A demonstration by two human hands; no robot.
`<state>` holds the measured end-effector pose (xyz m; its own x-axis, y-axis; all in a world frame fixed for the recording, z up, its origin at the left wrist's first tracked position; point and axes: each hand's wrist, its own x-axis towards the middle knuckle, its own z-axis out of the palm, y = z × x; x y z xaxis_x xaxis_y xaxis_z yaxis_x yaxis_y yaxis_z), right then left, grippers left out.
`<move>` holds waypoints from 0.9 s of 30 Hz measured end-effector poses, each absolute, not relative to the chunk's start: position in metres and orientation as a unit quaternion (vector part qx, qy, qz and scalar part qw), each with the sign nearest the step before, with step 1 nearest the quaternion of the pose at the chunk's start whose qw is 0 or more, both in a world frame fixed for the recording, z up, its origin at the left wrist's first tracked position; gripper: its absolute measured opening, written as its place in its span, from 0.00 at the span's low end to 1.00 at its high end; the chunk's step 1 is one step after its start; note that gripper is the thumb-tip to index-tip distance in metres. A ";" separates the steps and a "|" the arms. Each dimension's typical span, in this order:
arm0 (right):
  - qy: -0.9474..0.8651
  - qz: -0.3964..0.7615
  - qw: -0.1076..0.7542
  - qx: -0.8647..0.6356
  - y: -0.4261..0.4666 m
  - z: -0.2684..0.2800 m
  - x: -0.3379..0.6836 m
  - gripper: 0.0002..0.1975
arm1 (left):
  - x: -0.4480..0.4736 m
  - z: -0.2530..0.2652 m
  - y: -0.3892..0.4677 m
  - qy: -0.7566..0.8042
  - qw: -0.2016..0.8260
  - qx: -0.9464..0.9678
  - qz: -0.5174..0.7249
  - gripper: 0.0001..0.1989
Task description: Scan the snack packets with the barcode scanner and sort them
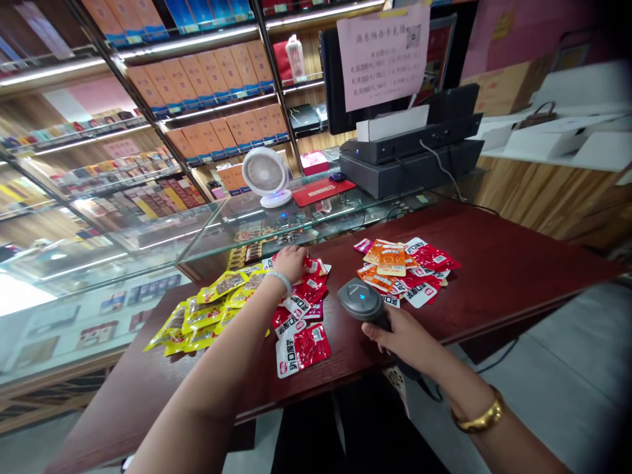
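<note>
My left hand [290,263] is at the far end of a pile of red-and-white snack packets [310,345]. Its fingers curl down around a packet there, with the tips hidden. In my right hand [402,336] is a dark grey handheld barcode scanner [360,299], a blue light glowing on its top. The scanner's head hangs over the table between two groups of packets. Yellow snack bags [212,309] lie heaped left of my left forearm. Beyond the scanner is a second pile, with orange packets [392,259] and red-and-white packets [428,255].
The dark red table [508,257] meets a glass display counter [217,230]. On the counter are a white fan [266,176], a red mat [323,191] with a mouse, and a monitor [333,85] above a dark cash drawer [368,174]. Shelves of boxes [197,76] stand behind.
</note>
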<state>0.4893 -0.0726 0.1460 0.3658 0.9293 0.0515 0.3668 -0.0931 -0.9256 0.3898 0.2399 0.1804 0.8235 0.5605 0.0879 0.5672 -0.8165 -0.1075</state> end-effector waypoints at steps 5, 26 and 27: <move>-0.473 0.293 0.480 -0.678 -0.071 0.156 0.487 0.17 | 0.378 0.186 0.219 -0.340 0.042 -0.937 -0.065 0.22; -0.396 0.255 0.525 -0.709 -0.104 0.138 0.509 0.21 | 0.524 0.156 0.126 -0.279 -0.408 -0.851 -0.175 0.16; -0.395 0.253 0.524 -0.711 -0.105 0.137 0.510 0.21 | 0.530 0.153 0.124 -0.261 -0.414 -0.853 -0.180 0.17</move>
